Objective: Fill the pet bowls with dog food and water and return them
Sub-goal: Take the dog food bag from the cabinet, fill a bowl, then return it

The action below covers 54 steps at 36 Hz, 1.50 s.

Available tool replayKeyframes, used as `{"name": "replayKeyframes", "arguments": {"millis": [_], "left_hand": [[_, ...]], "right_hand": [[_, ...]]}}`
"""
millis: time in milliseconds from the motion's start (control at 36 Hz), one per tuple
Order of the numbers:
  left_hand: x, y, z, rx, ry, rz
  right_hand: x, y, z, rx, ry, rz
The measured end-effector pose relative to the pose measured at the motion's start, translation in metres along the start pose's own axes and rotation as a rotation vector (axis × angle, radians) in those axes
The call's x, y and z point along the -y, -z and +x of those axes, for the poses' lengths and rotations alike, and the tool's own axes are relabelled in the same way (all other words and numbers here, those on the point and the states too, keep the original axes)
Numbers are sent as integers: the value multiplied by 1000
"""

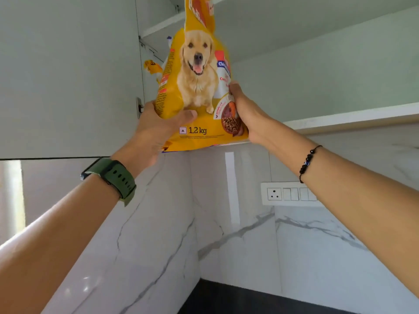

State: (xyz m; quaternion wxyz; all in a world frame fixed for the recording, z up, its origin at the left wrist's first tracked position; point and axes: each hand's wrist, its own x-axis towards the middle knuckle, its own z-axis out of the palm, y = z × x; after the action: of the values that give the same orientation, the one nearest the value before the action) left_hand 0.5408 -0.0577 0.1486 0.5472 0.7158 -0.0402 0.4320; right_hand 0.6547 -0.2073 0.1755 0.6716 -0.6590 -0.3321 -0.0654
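Note:
A yellow dog food bag (pixel 197 87), printed with a golden dog and "1.2 kg", stands upright at the front edge of an open wall cabinet's lower shelf (pixel 340 117). My left hand (pixel 156 130) grips the bag's lower left side, thumb across the front. My right hand (pixel 247 112) holds the bag's lower right edge. Both arms reach upward. No pet bowls are in view.
The cabinet door (pixel 68 75) hangs open on the left. Another yellow packet (pixel 152 66) sits behind the bag inside the cabinet. A socket and switch plate (pixel 290 194) is on the marble wall below. A dark countertop (pixel 226 300) lies at the bottom.

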Motion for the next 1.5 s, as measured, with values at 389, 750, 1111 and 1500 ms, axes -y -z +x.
{"name": "replayKeyframes", "arguments": {"millis": [389, 750, 1111, 1500], "left_hand": [[96, -46, -213, 240, 153, -117], [240, -95, -396, 530, 472, -187], [280, -117, -444, 798, 560, -190], [296, -122, -416, 1105, 403, -292]], "right_hand": [[-151, 70, -214, -6, -169, 74], [-303, 101, -398, -384, -575, -43], [-322, 110, -474, -578, -487, -10], [-327, 151, -478, -84, -701, -62]]}}
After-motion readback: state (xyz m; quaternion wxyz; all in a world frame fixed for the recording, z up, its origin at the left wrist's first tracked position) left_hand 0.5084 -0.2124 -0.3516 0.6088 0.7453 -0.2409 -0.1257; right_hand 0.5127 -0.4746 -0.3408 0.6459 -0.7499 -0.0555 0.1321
